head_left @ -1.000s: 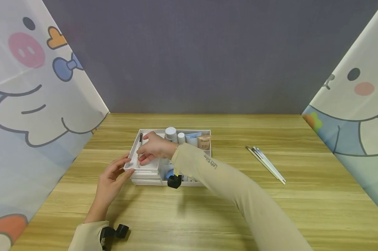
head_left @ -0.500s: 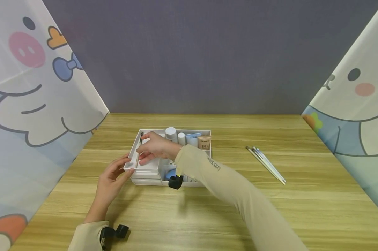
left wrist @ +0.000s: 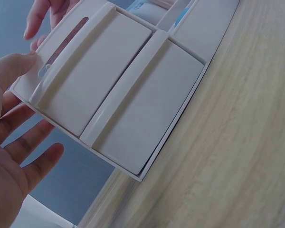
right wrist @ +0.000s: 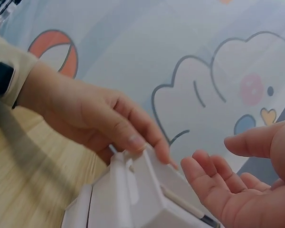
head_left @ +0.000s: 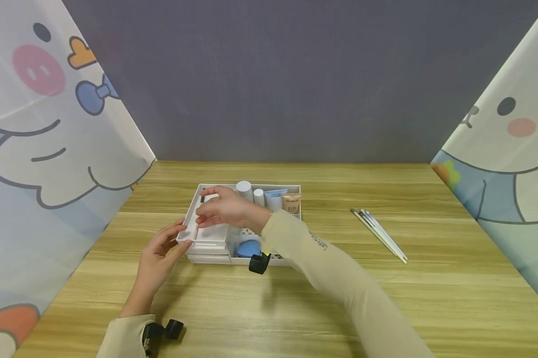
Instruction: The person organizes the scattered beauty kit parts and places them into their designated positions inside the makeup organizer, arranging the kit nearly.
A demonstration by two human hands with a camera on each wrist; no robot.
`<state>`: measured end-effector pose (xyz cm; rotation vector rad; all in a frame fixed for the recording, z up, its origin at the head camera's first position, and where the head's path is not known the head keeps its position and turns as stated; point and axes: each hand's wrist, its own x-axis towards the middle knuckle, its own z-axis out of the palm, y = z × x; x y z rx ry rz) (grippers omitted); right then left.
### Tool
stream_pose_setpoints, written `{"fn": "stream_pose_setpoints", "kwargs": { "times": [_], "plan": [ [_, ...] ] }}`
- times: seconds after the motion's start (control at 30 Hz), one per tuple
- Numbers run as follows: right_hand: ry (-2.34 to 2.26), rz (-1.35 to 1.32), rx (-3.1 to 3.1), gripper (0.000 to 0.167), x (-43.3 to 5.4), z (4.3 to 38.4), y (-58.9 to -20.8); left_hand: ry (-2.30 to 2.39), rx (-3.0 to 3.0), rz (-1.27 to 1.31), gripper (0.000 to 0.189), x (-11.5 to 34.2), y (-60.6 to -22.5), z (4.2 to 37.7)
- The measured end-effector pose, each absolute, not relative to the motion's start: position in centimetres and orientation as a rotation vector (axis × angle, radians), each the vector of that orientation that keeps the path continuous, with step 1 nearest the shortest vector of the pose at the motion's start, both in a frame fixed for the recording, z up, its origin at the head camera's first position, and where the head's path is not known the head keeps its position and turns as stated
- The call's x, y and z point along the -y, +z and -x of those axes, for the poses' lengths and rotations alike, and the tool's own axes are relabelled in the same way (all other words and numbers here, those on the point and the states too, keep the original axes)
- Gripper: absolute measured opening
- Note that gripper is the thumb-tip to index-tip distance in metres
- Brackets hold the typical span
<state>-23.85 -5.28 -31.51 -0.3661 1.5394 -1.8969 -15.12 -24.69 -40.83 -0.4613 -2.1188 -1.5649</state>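
A white cosmetics organizer (head_left: 209, 259) stands on the table, two drawers at its front left below a shallow top tray (head_left: 212, 233). My left hand (head_left: 154, 261) grips the tray's front left corner, thumb on the front face and fingers along the side, as the left wrist view shows. In the tray a makeup brush (right wrist: 185, 204) lies along the left wall, dark end toward the back. Over the tray, my right hand (head_left: 230, 206) hovers with loose, parted fingers and nothing between them. It partly hides the brush in the head view.
The organizer's right side holds a white-capped jar (head_left: 244, 188), a small white bottle (head_left: 259, 197), a blue tube (head_left: 274, 199), a BB cream tube (head_left: 291, 203) and a blue sponge (head_left: 248, 248). Several brushes (head_left: 379, 233) lie on the table to the right.
My right hand has let go of the brush, its fingers parting as it moves slightly up and right. The brush stays in the tray. My left hand holds still.
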Motion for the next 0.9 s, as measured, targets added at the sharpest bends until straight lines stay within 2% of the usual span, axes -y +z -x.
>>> {"fn": "stream_pose_setpoints", "kwargs": {
  "times": [0.5, 0.9],
  "plan": [
    [-1.917, 0.459, -1.506, 0.06, 1.9, 23.5, -30.0, -1.57, 2.103, 0.466, 0.035, 24.6, -40.8, 15.1],
    [-1.968, 0.463, -1.503, 0.051, -1.0, 23.6, -29.7, -1.555, 2.124, 0.452, 0.035, 24.5, -40.6, 14.9]
  ]
}}
